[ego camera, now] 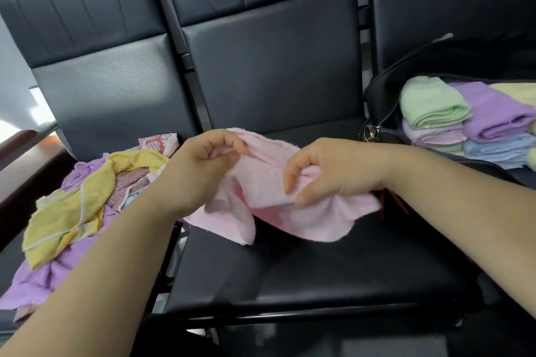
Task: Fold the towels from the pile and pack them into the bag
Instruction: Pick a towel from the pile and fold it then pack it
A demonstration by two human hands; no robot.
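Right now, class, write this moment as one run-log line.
left hand: grips pink towel | right hand: grips pink towel | pile: unfolded, left of towel | bag: right of towel, holds folded towels

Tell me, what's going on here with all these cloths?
A person grips a crumpled pink towel with the left hand and the right hand above the middle seat of a row of black chairs; it is not yet folded. A pile of loose towels lies on the seat to the left. Folded towels sit stacked in the black bag on the right.
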